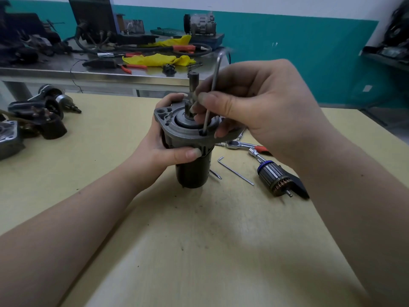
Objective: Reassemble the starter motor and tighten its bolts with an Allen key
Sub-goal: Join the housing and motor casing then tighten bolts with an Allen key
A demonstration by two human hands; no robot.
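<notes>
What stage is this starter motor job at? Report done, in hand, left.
Done: the grey end housing sits on the black motor body, upright on the table.
In hand: the left hand grips the motor; the right hand pinches the Allen key, its tip in a housing bolt hole.
Left: whether other bolts are tight cannot be told; an armature lies loose.

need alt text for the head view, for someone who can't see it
A person's left hand holds a starter motor upright on a tan table while the right hand pinches an Allen key, its tip set in a hole in the motor's flange. A spare Allen key, ratchet and armature lie to the right.
</notes>
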